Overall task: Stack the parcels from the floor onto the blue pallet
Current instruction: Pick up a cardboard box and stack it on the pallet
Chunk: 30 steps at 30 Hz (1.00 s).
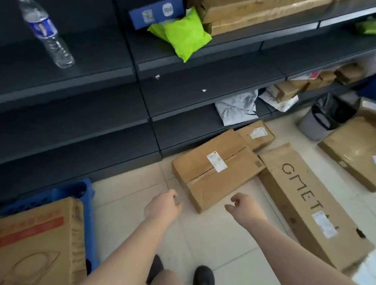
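Observation:
A flat brown parcel [216,168] with a white label lies on the tiled floor against the shelf base. My left hand [163,206] hovers just short of its near-left corner, fingers loosely curled and empty. My right hand [244,208] hangs over its near-right corner, also empty with fingers bent. A long box marked GMETAL [310,206] lies to the right, a small parcel [256,134] behind, and a wide flat box [362,153] farther right. The blue pallet [77,191] is at lower left, carrying a brown carton [32,246] with an orange stripe.
Dark shelving [70,106] runs along the left and back, holding a water bottle [43,27], green mailer bags [184,35], grey mailers [237,108] and cartons. A grey bin [321,124] stands at the right. My feet [202,283] are on the tiles below.

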Motion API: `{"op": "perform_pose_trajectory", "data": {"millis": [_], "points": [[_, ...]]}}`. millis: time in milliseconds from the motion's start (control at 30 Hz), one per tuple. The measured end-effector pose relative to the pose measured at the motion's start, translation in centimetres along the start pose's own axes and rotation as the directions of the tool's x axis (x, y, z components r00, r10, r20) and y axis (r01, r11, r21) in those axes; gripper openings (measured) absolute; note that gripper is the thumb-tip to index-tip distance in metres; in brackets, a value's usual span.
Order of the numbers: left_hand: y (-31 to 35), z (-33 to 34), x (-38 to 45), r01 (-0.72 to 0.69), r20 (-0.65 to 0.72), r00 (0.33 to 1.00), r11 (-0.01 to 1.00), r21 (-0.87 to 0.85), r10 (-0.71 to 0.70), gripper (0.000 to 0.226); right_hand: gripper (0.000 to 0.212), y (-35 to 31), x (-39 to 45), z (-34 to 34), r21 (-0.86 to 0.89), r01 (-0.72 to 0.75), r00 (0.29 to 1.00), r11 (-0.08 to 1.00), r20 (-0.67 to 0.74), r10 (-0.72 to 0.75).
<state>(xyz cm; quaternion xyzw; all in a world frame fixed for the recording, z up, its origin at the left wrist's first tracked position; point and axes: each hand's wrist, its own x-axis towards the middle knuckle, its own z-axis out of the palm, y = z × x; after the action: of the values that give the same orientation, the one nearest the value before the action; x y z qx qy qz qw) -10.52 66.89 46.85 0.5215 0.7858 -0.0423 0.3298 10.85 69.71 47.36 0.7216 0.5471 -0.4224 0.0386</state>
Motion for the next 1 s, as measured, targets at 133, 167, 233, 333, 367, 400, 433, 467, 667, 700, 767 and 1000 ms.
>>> {"op": "perform_pose_trajectory", "data": {"millis": [133,167,233,333,367,400,433,467,667,700,767,1000], "points": [[2.6,-0.1,7.5,-0.057,0.032,0.998,0.997,0.058,0.055,0.052,0.052,0.4,4.8,-0.2,0.102,-0.108,0.994,0.989,-0.012,0.110],[3.2,0.1,9.6,-0.066,0.049,0.997,0.996,0.066,0.063,0.055,0.054,0.4,6.2,0.0,0.132,-0.138,0.990,0.982,-0.009,0.140],[4.2,1.2,14.0,-0.083,0.094,0.993,0.993,0.087,0.075,0.059,0.058,0.4,9.6,0.8,0.187,-0.209,0.977,0.960,0.004,0.212],[5.0,4.0,21.4,-0.120,0.175,0.980,0.986,0.117,0.098,0.063,0.062,0.4,15.8,3.1,0.302,-0.337,0.937,0.892,0.016,0.349],[5.0,5.1,24.1,-0.119,0.200,0.975,0.986,0.116,0.094,0.064,0.064,0.4,18.2,4.2,0.351,-0.374,0.919,0.858,0.020,0.393],[4.9,6.3,26.9,-0.114,0.217,0.972,0.987,0.110,0.088,0.066,0.066,0.4,20.7,5.5,0.391,-0.402,0.904,0.828,0.023,0.427],[4.6,7.7,29.7,-0.106,0.233,0.969,0.989,0.104,0.079,0.067,0.069,0.4,23.3,6.9,0.410,-0.426,0.891,0.807,0.033,0.453],[4.2,9.1,32.5,-0.096,0.250,0.966,0.990,0.101,0.068,0.068,0.072,0.5,25.8,8.4,0.415,-0.448,0.879,0.792,0.046,0.474],[1.6,17.9,47.7,-0.080,0.240,0.970,0.983,0.163,0.039,0.074,0.093,2.4,39.7,17.8,0.517,-0.496,0.831,0.698,0.050,0.553],[1.1,19.0,49.7,-0.092,0.227,0.973,0.978,0.189,0.047,0.075,0.095,3.2,41.3,19.1,0.550,-0.506,0.813,0.664,0.049,0.580],[0.4,20.8,53.7,-0.093,0.192,0.980,0.974,0.208,0.053,0.078,0.100,4.9,44.1,21.6,0.613,-0.529,0.765,0.587,0.044,0.643],[-2.2,24.2,63.0,0.087,0.290,0.953,0.996,0.012,-0.086,0.086,0.105,10.7,49.5,27.3,0.770,-0.544,0.646,0.334,0.130,0.752]]}}
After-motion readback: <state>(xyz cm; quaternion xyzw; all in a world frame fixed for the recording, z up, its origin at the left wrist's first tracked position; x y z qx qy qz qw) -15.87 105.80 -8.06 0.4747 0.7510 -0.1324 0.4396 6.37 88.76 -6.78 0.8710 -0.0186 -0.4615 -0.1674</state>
